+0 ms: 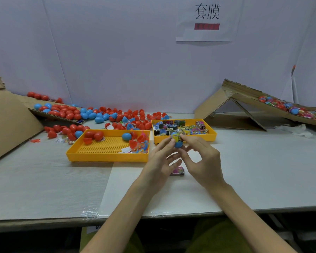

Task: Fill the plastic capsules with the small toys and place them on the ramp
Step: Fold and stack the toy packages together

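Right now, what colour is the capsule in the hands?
Blue capsule, with a yellowish printed wrap over its upper part; head view.

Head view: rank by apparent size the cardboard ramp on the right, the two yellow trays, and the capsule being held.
1. cardboard ramp, partly cut off by the frame edge.
2. left yellow tray and right yellow tray: the left looks bigger, but it lies nearer, so they are not ranked.
3. capsule, pinched between left hand and right hand.

Blue capsule (pixel 177 141) in both hands' fingertip grip, left hand (pixel 160 161), right hand (pixel 203 159).
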